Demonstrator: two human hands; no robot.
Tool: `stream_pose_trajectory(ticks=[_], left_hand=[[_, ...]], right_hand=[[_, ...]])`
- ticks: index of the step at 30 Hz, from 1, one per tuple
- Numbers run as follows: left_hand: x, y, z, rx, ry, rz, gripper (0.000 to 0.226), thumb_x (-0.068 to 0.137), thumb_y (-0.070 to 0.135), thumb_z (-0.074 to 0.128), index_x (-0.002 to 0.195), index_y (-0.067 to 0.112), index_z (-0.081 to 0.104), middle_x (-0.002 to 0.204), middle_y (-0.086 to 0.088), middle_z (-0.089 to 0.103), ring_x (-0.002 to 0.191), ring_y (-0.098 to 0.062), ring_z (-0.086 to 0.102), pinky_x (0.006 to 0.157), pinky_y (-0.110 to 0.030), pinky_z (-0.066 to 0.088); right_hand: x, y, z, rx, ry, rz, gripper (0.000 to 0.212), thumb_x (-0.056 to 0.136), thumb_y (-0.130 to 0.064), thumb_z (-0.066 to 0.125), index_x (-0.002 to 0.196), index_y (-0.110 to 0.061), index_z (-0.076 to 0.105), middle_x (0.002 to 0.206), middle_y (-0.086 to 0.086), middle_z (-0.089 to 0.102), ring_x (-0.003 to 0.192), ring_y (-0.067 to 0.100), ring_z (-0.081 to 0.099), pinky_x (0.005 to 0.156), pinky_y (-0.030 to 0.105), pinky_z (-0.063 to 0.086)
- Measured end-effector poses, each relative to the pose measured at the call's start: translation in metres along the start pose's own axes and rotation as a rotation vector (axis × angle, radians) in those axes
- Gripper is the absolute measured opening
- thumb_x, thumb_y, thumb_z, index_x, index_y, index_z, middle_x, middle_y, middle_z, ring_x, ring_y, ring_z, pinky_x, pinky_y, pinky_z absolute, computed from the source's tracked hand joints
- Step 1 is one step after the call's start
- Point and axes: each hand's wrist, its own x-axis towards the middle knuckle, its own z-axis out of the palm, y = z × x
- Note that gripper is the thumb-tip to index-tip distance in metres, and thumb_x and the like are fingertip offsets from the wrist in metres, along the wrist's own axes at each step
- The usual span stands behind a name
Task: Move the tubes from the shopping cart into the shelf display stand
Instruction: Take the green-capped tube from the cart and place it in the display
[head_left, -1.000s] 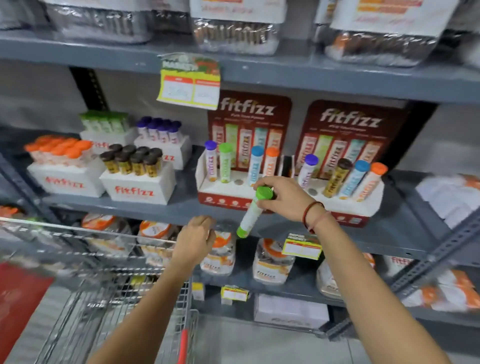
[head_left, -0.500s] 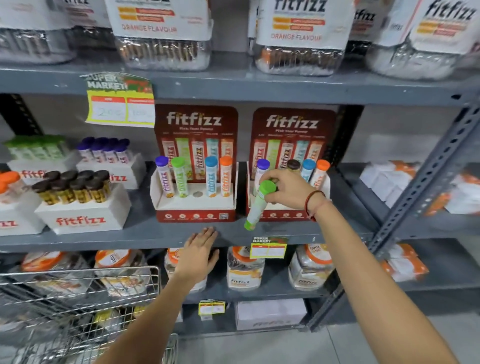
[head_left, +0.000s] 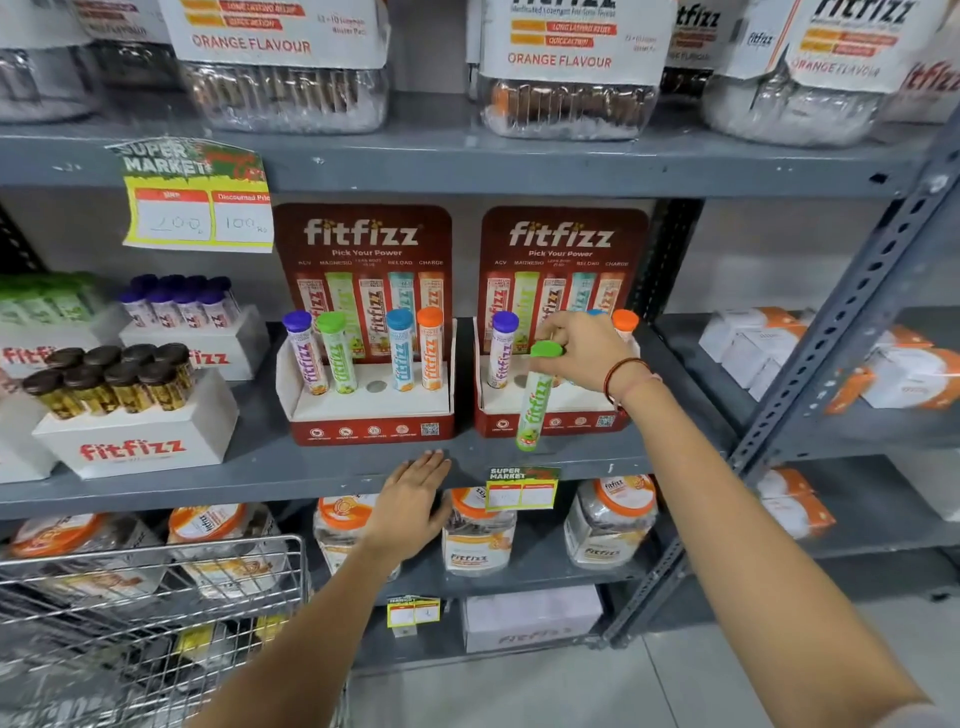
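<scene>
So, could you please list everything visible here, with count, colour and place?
Red cardboard display stands: two, middle shelf centre.
Tubes in left stand: four; purple, green, blue, orange caps.
Green-capped plastic tube: one, held before right stand.
White cardboard boxes of tubes: several, shelf left; brown, purple, green caps.
Clear plastic jars: several, orange lids, lower shelf; larger ones on top shelf.
Yellow price tag: one, top shelf edge.
Wire shopping cart: one, silver, bottom left.
Left hand: open, at middle shelf edge.
Right hand: fingers on green cap.
</scene>
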Motion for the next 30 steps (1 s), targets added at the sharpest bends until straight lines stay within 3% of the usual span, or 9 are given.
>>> stream_pose_trajectory(ticks=[6, 13, 20, 30], left_hand=[[-0.005, -0.002, 0.004, 0.065, -0.048, 0.011, 0.059, 0.097, 0.041, 0.034, 0.146, 0.017, 0.010, 0.158, -0.003, 0.011, 0.145, -0.016, 0.008, 0.120, -0.035, 0.004], [-0.004, -0.003, 0.002, 0.072, -0.074, 0.008, 0.062, 0.096, 0.041, 0.036, 0.146, 0.019, 0.007, 0.158, -0.002, 0.008, 0.145, -0.015, 0.006, 0.119, -0.033, 0.002], [-0.005, -0.004, 0.002, 0.063, -0.059, 0.023, 0.062, 0.095, 0.041, 0.037, 0.146, 0.017, 0.010, 0.158, -0.003, 0.010, 0.145, -0.015, 0.008, 0.118, -0.033, 0.002], [-0.005, -0.006, 0.003, 0.032, -0.052, 0.038, 0.060, 0.096, 0.038, 0.037, 0.146, 0.016, 0.012, 0.157, -0.003, 0.013, 0.145, -0.016, 0.009, 0.119, -0.034, 0.003]], right_hand=[[0.022, 0.005, -0.007, -0.029, 0.050, 0.051, 0.039, 0.078, -0.030, 0.071, 0.112, -0.012, 0.063, 0.113, 0.012, 0.062, 0.111, 0.028, 0.055, 0.095, 0.034, 0.042], [0.047, 0.000, -0.006, -0.064, 0.158, 0.047, 0.041, 0.084, -0.021, 0.067, 0.122, -0.008, 0.057, 0.123, 0.018, 0.059, 0.121, 0.032, 0.048, 0.101, 0.041, 0.042], [0.054, -0.002, 0.007, -0.102, 0.140, 0.057, 0.043, 0.085, -0.024, 0.066, 0.123, -0.007, 0.056, 0.122, 0.019, 0.061, 0.113, 0.033, 0.057, 0.098, 0.042, 0.049], [0.059, 0.003, 0.010, -0.128, 0.112, 0.087, 0.043, 0.083, -0.035, 0.066, 0.118, -0.011, 0.059, 0.120, 0.016, 0.062, 0.112, 0.032, 0.056, 0.095, 0.042, 0.048]])
